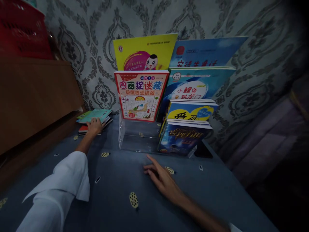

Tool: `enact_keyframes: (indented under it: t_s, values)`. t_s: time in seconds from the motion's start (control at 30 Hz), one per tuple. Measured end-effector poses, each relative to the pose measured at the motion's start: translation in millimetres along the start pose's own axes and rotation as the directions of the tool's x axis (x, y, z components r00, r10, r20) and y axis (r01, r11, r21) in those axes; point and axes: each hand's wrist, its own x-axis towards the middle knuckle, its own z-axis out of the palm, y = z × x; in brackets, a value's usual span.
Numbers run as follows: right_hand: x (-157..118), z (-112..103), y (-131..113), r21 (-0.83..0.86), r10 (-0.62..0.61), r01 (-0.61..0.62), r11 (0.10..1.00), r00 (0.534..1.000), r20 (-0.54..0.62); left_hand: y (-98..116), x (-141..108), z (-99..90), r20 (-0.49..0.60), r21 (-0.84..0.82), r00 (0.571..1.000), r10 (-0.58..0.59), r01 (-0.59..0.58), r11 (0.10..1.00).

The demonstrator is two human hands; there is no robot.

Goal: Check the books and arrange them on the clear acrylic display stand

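Observation:
My left hand (95, 125) rests on top of a stack of books (96, 115) at the table's far left, its fingers bent over the light green top cover. Whether it grips a book is unclear. Over the table in front of the rack, my right hand (159, 175) holds nothing, fingers apart and pointing left. A clear tiered rack (122, 135) carries upright books: a yellow one (145, 45) behind a red-bordered one (142, 96) on the left, and several blue-covered ones (184, 137) on the right. The lower left tiers show no books.
A dark blue patterned tablecloth (116, 187) covers the table. A wooden cabinet (36, 96) with a red basket (24, 29) on it stands at the left. A dark flat object (204, 150) lies right of the rack, with patterned wallpaper behind.

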Motion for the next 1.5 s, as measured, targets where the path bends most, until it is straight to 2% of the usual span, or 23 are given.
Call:
enact_keyframes:
  t_s: [0.1, 0.23, 0.37, 0.5, 0.73, 0.9, 1.0, 1.07, 1.1, 1.17, 1.2, 1.23, 1.3, 1.37, 1.43, 1.5]
  values:
    - [-4, 4, 13, 0.089, 0.02, -0.016, 0.996, 0.999, -0.05, -3, 7, 2.7, 0.037, 0.063, 0.999, 0.013, -0.016, 0.998]
    - [-2, 8, 21, 0.123, 0.03, -0.021, 0.992, 0.997, -0.066, -6, 17, -0.2, 0.092, 0.139, 0.995, 0.037, -0.05, 0.989]
    - [-3, 8, 23, 0.125, 0.012, -0.006, 0.992, 0.999, -0.049, -9, 21, -10.2, 0.151, 0.197, 0.986, 0.066, -0.096, 0.976]
    - [-3, 7, 21, 0.125, -0.005, 0.009, 0.992, 0.999, -0.036, -17, 10, -26.1, 0.188, 0.245, 0.971, 0.145, -0.189, 0.951]
    - [-1, 8, 17, 0.097, -0.023, 0.027, 0.995, 0.999, -0.036, -20, -48, -52.4, 0.265, 0.3, 0.93, 0.256, -0.332, 0.895]
    - [0, 8, 17, 0.089, -0.055, 0.059, 0.994, 0.997, -0.05, -11, -109, -58.7, 0.358, 0.305, 0.881, 0.308, -0.422, 0.853]
    - [0, 7, 16, 0.083, -0.058, 0.062, 0.995, 0.997, -0.048, -3, -148, -69.6, 0.405, 0.291, 0.851, 0.334, -0.466, 0.835]
    - [0, 6, 15, 0.074, -0.049, 0.051, 0.996, 0.998, -0.032, 4, -168, -82.5, 0.462, 0.238, 0.808, 0.366, -0.51, 0.827]
    - [0, 6, 15, 0.073, -0.045, 0.047, 0.996, 0.999, -0.026, 6, -175, -89.2, 0.502, 0.173, 0.766, 0.403, -0.545, 0.821]
    - [0, 6, 13, 0.073, -0.045, 0.047, 0.996, 0.999, -0.024, 7, -178, -98.5, 0.562, 0.036, 0.687, 0.462, -0.578, 0.815]
    - [0, 5, 12, 0.072, -0.049, 0.05, 0.996, 0.999, -0.024, 5, -174, -99.0, 0.564, -0.008, 0.678, 0.471, -0.566, 0.824]
    - [1, 5, 12, 0.069, -0.053, 0.054, 0.996, 0.998, -0.023, 0, -167, -95.9, 0.549, -0.024, 0.699, 0.458, -0.534, 0.845]
    - [1, 5, 11, 0.058, -0.064, 0.065, 0.996, 0.998, -0.021, -17, -147, -78.2, 0.44, -0.007, 0.811, 0.385, -0.426, 0.905]
    - [1, 6, 12, 0.054, -0.074, 0.076, 0.996, 0.997, -0.025, -39, -124, -49.4, 0.296, -0.02, 0.906, 0.302, -0.311, 0.95]
    - [1, 7, 13, 0.054, -0.076, 0.078, 0.995, 0.997, -0.032, -60, -107, -17.9, 0.199, -0.078, 0.953, 0.229, -0.218, 0.973]
    - [1, 7, 15, 0.06, -0.08, 0.082, 0.995, 0.996, -0.029, -75, -99, 7.7, 0.207, -0.09, 0.956, 0.21, -0.195, 0.977]
